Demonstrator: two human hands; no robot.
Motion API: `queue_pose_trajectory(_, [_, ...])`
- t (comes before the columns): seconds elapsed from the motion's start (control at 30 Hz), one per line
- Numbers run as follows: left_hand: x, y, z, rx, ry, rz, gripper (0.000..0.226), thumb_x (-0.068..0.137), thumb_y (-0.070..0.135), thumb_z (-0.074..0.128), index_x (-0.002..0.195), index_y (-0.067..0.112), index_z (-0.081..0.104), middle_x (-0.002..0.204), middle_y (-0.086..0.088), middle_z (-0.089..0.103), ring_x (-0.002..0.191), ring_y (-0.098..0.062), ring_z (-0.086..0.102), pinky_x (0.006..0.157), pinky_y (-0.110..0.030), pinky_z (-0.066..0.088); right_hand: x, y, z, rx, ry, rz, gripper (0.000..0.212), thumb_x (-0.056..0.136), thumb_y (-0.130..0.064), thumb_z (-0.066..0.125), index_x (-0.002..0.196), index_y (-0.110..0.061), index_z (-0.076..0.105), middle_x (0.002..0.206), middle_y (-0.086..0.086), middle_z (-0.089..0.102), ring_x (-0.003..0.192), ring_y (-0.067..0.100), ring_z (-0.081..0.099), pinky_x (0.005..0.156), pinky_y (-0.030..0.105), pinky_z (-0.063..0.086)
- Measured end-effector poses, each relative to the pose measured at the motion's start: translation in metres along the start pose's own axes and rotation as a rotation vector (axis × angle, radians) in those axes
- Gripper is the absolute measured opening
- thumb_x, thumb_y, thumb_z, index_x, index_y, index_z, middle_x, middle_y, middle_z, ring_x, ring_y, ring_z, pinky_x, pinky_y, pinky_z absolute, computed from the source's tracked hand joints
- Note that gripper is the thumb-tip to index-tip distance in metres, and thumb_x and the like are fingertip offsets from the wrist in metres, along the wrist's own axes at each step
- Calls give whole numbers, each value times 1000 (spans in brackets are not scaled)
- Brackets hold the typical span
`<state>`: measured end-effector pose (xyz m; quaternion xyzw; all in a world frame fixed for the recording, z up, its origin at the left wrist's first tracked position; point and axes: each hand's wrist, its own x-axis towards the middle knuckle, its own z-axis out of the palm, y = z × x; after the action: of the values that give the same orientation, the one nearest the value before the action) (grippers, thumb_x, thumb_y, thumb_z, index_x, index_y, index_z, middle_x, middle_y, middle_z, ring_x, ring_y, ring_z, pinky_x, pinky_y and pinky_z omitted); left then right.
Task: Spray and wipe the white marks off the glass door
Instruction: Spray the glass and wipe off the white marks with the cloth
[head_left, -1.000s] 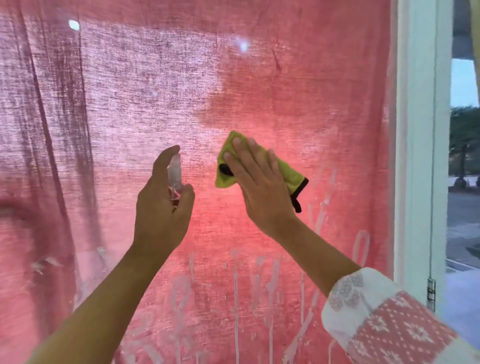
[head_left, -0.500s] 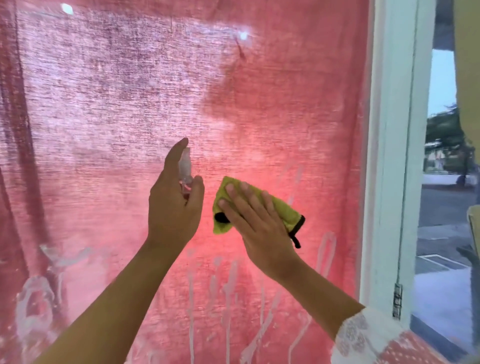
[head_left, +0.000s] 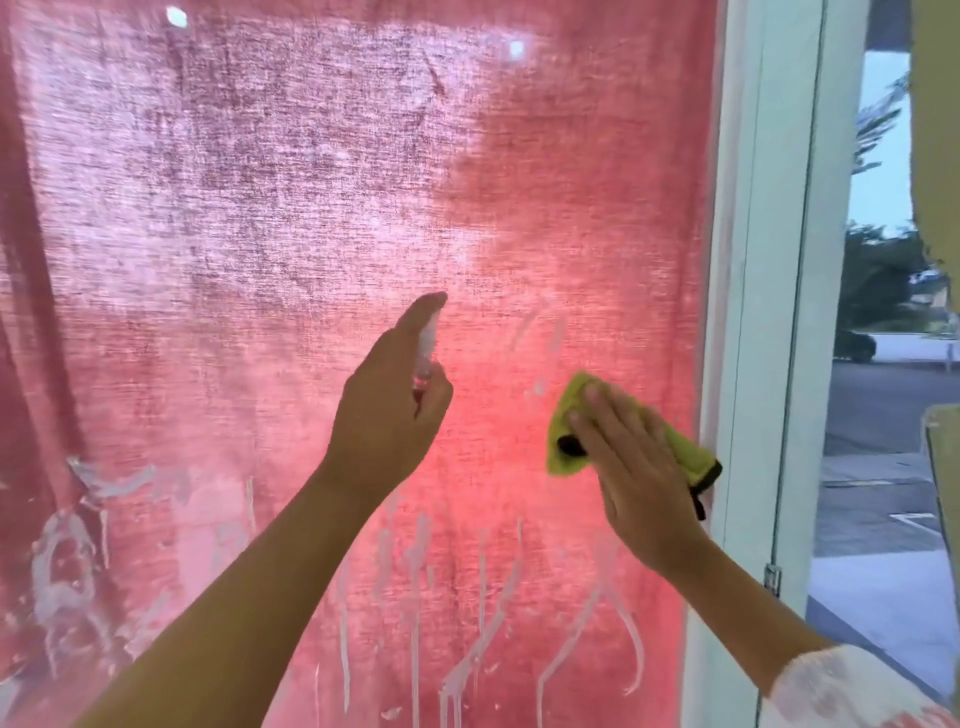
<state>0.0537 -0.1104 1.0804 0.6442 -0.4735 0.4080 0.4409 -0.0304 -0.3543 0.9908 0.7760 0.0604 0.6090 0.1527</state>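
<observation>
While your left hand (head_left: 387, 421) grips the spray bottle (head_left: 426, 345), press the yellow cloth (head_left: 565, 415) hard with your flat right hand (head_left: 639, 478) and rub the white marks (head_left: 415, 561) lower down.

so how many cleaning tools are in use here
2: a small spray bottle gripped in the left hand, raised mid-pane, and a yellow-green cloth pressed on the glass under the right hand, near the white frame.
</observation>
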Motion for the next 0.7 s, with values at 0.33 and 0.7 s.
queue_pose_trajectory(0.33, [16, 28, 35, 39, -60, 5, 45, 91, 11, 49, 133, 23, 42, 65, 15, 41, 51, -1, 39, 48, -21, 23, 30, 8, -12, 163, 114, 297, 46, 100, -6, 31, 146, -5, 31, 156, 13, 21, 146, 30, 14, 119, 51, 11])
queue_pose_trajectory(0.7, [28, 49, 48, 48, -69, -16, 43, 90, 9, 48, 130, 23, 41, 64, 7, 43, 53, -7, 38, 50, -26, 24, 71, 23, -14, 147, 242, 430, 45, 101, -8, 30, 146, -3, 31, 157, 15, 19, 147, 30, 9, 120, 47, 5])
